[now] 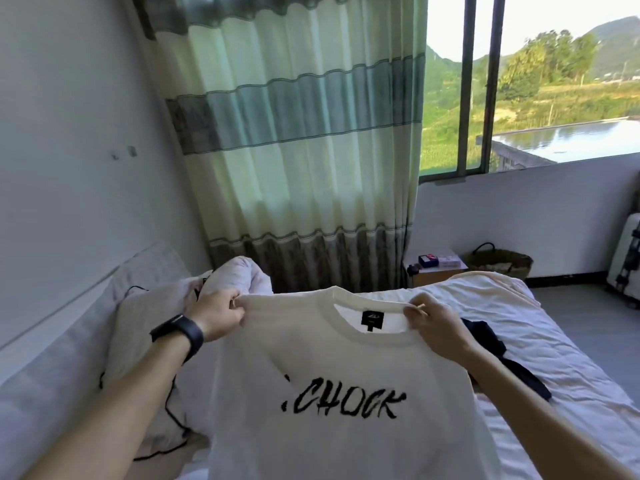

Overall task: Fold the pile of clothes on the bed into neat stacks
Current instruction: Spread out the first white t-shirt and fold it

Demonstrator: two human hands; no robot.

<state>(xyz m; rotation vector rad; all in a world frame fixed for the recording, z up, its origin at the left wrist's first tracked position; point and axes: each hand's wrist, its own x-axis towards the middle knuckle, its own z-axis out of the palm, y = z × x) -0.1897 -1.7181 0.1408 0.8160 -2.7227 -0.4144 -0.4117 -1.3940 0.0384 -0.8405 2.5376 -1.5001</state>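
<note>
white T-shirt [332,393], black brush lettering "CHOCK" across chest

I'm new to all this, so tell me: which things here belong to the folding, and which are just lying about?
Job: white T-shirt, pinched by left hand and right hand; dark garment on the bed.
Lying about: curtain, woven basket, bedside table, pillow.

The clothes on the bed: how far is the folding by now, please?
Done: no folded stack is visible. In hand: the left hand and right hand pinch the white T-shirt at its shoulders, held up unfolded, print facing the camera. Left: this shirt, and the dark garment lying crumpled on the bed.
</note>
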